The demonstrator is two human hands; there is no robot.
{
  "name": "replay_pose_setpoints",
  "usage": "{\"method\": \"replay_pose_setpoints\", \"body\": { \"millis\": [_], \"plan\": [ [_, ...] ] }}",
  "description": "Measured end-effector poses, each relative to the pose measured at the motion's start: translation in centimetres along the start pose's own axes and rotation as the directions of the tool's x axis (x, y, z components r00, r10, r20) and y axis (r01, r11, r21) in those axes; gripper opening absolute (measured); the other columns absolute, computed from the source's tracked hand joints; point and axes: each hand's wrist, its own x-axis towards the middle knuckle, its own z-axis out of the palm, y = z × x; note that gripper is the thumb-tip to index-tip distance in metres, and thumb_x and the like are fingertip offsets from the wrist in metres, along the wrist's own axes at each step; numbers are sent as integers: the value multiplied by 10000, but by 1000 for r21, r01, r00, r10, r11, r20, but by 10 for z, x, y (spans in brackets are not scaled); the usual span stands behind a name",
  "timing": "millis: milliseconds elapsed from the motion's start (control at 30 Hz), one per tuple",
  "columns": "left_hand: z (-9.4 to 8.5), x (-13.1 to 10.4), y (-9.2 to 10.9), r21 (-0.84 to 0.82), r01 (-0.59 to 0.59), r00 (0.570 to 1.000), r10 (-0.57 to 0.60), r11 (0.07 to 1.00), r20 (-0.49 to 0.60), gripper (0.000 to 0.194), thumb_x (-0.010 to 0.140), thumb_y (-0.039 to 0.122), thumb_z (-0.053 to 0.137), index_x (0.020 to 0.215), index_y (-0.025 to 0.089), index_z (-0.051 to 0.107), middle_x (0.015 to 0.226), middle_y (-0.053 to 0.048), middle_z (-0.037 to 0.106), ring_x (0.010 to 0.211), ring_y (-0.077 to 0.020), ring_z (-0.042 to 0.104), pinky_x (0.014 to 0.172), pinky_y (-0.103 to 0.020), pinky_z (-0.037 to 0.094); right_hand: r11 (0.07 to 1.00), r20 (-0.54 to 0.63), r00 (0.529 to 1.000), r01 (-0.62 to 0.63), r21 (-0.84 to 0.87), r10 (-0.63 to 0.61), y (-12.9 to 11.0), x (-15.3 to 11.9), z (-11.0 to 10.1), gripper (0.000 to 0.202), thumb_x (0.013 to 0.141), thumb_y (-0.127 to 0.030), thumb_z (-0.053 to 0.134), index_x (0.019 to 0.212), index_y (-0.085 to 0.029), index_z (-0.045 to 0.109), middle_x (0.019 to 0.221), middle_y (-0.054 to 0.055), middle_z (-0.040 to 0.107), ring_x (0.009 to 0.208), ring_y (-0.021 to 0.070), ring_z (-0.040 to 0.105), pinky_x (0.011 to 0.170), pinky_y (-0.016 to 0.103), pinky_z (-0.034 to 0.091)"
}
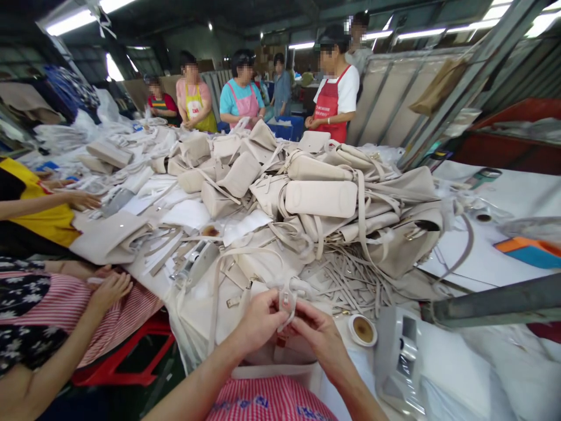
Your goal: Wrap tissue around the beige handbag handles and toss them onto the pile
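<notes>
My left hand and my right hand meet at the front middle, just above a light beige bag near my striped apron. Between them is a small pale tab with a metal fitting. The fingers of my left hand are closed on its left edge. My right hand pinches at the tab's lower right side, its fingertips partly hidden. Beyond the hands lies another beige bag with a looped strap and a metal buckle.
A large heap of beige bags fills the middle. Loose straps, a round container and a tape dispenser are at the right. A metal bar juts in. Co-workers sit at the left; others stand behind.
</notes>
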Motion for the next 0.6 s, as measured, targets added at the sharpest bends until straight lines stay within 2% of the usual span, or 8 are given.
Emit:
{"method": "replay_pose_setpoints", "body": {
  "millis": [100, 233, 333, 400, 467, 533, 600],
  "plan": [
    [1, 0, 3, -94, 52, 998, -48, 994, 39, 152, 633, 163, 606, 784, 152, 619, 713, 12, 607, 613, -127, 535, 571, -243, 437, 999, -59, 998, 28, 23, -27, 4, 1, 3, 365, 624, -414, 855, 945, -253, 792, 935, 43, 801, 789, 251, 729, 703, 361, 603],
    [-1, -7, 11, -311, 181, 980, -145, 933, 135, 304, 605, 162, 673, 900, 171, 599, 701, 33, 627, 519, -111, 538, 504, -240, 454, 997, -82, 994, 72, 35, -69, 5, 0, 10, 365, 640, -380, 851, 945, -213, 741, 874, 58, 791, 737, 228, 722, 656, 333, 597],
    [-7, -9, 16, -420, 199, 980, -173, 886, 100, 334, 564, 144, 729, 861, 172, 579, 717, 36, 638, 500, -97, 547, 472, -217, 452, 997, -49, 997, 68, 33, -66, 10, -6, 14, 357, 673, -381, 840, 950, -201, 705, 846, 54, 777, 703, 201, 711, 665, 324, 590],
    [-10, -8, 17, -460, 196, 980, -189, 866, 61, 327, 545, 138, 750, 818, 164, 573, 728, 30, 642, 517, -92, 563, 473, -200, 450, 998, -26, 999, 46, 32, -46, 15, -11, 15, 364, 696, -409, 829, 957, -199, 689, 842, 56, 767, 756, 213, 719, 686, 330, 589],
    [-11, -7, 16, -453, 181, 981, -190, 873, 27, 297, 552, 135, 741, 788, 163, 562, 691, 37, 624, 516, -91, 562, 482, -197, 451, 999, -31, 999, 29, 34, -28, 21, -14, 14, 400, 685, -431, 838, 966, -200, 670, 816, 51, 754, 789, 225, 719, 675, 327, 585],
    [-8, -9, 14, -384, 152, 987, -160, 911, 12, 221, 614, 149, 697, 778, 173, 550, 631, 43, 596, 498, -101, 551, 488, -213, 456, 999, -73, 997, 25, 40, -22, 26, -15, 13, 443, 652, -437, 863, 960, -202, 648, 746, 21, 726, 712, 204, 700, 626, 308, 574],
    [-4, -13, 13, -209, 17, 999, -23, 978, -28, 98, 703, 157, 637, 769, 176, 566, 643, 19, 597, 554, -129, 580, 543, -248, 489, 998, -133, 991, 14, 58, -6, 29, -14, 12, 465, 618, -457, 879, 911, -203, 622, 667, -12, 690, 605, 170, 659, 575, 290, 559]
  ]
}}
